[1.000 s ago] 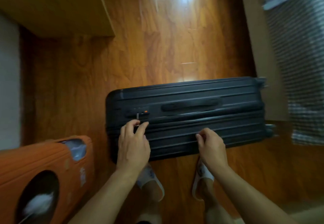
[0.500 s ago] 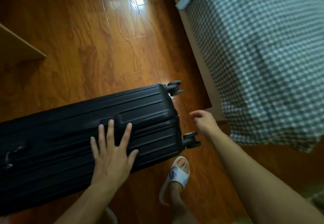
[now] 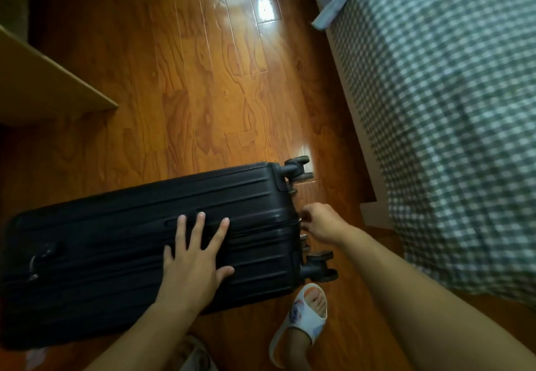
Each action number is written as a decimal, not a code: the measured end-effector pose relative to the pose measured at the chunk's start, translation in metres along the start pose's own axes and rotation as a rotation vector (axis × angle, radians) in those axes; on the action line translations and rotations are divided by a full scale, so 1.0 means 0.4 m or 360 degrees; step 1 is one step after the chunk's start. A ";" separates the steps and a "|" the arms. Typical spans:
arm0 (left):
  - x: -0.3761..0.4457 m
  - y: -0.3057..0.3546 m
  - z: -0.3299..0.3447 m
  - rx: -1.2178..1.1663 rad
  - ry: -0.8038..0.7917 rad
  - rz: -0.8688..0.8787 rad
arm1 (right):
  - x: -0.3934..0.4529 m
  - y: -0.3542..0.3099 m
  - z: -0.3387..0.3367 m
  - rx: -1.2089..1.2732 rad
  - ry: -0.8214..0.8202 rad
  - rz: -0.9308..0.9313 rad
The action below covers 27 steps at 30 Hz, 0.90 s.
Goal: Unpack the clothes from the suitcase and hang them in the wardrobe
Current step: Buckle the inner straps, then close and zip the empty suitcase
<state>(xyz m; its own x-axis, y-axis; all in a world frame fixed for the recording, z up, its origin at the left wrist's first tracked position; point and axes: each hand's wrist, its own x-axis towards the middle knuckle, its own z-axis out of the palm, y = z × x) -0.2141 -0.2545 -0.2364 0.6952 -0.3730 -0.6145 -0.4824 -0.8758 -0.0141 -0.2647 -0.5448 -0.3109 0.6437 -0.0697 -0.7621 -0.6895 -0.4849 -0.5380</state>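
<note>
Suitcase [image 3: 116, 251], one, black ribbed hard-shell, lies shut on the glossy wooden floor [image 3: 203, 80] at lower left of frame. Left hand [image 3: 194, 257] rests flat on its shell, fingers spread. Right hand [image 3: 322, 224] is curled at the wheeled end, fingertips pinched at the seam; what they pinch cannot be told. Two double wheels [image 3: 319, 266] are clearly visible. One checked bed cover [image 3: 449, 109] fills the right.

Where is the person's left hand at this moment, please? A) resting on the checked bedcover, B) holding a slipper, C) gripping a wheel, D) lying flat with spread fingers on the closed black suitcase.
D: the left hand lies palm-down, fingers spread, on the ribbed shell of the closed suitcase.
</note>
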 end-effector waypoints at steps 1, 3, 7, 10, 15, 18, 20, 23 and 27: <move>0.003 0.001 -0.005 -0.0010 -0.0018 0.0000 | -0.001 -0.002 -0.011 -0.0091 0.0000 -0.0045; 0.011 -0.001 -0.012 -0.0014 -0.0046 0.0004 | -0.004 -0.003 -0.030 -0.0206 -0.0046 -0.0125; 0.021 -0.003 -0.023 -0.0021 -0.0064 0.0002 | -0.012 -0.011 -0.042 -0.0214 -0.0127 -0.0229; 0.014 -0.002 -0.026 -0.0016 -0.0099 -0.0009 | -0.022 -0.017 -0.043 -0.0272 -0.0117 -0.0259; 0.004 -0.003 -0.018 -0.0038 -0.0092 -0.0004 | -0.043 -0.020 -0.051 -0.0331 -0.0180 -0.0265; 0.007 -0.007 -0.018 -0.0048 -0.0073 0.0001 | -0.065 -0.032 -0.072 -0.0285 -0.0156 -0.0163; 0.007 -0.008 -0.018 -0.0052 -0.0059 0.0004 | -0.089 -0.057 -0.082 -0.0355 -0.0094 -0.0128; 0.003 -0.006 -0.017 -0.0048 -0.0054 0.0013 | -0.127 -0.137 -0.068 -0.0501 -0.0048 -0.0139; -0.007 -0.045 -0.042 -0.0336 0.0040 0.0113 | -0.164 -0.255 -0.014 -0.0765 0.0127 -0.0087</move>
<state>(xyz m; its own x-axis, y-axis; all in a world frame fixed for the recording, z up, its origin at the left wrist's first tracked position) -0.1985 -0.2428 -0.2213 0.6776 -0.4413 -0.5883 -0.4102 -0.8908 0.1956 -0.2348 -0.4956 -0.2038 0.7110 -0.0904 -0.6973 -0.4346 -0.8361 -0.3347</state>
